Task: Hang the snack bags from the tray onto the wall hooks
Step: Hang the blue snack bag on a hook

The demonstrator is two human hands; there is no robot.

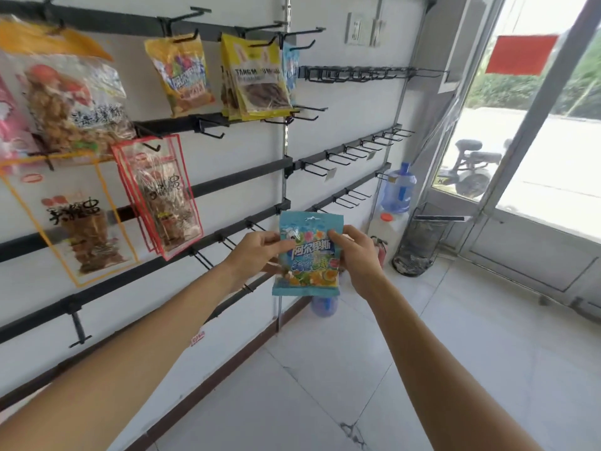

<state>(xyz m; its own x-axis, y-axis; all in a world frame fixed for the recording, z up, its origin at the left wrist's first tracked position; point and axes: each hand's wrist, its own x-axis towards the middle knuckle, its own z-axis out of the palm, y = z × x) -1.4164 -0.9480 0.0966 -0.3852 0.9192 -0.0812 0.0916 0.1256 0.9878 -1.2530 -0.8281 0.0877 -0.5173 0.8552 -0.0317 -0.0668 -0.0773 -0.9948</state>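
Pink bag (pixel 9 125): hangs at the far left edge, partly cut off.
Big bag (pixel 74 102): clear with an orange top, hangs on the upper rail, just beside the pink bag.
Orange-edged bag (pixel 74 219): clear, hangs below the big bag and tilts.
Red-edged bags (pixel 162 196): several stacked on one hook of the second rail, tilted, overlapping the third rail.
Yellow bag (pixel 182 73): hangs alone on a top-rail hook.
Yellow stack (pixel 257 79): several alike bags on the next hook to the right, close to the post.
Left hand (pixel 257 255): thumb on the front of the blue bag's left edge, fingers curled behind it, pinching it.
Blue bag (pixel 309 255): held upright between both hands in front of the lower rails, near the post, hang hole at the top, on no hook.
Right hand (pixel 357 258): grips the bag's right edge, one fingertip on the front, the other fingers hidden behind the bag.
Hooks (pixel 341 157): black rows jut from the rails right of the post.
Jug (pixel 398 187): blue, stands in the corner.
Basket (pixel 419 245): wire, on the floor beside the door.
Scooter (pixel 468 167): outside, behind the glass.
Red sheet (pixel 520 55): stuck on the glass, high up.
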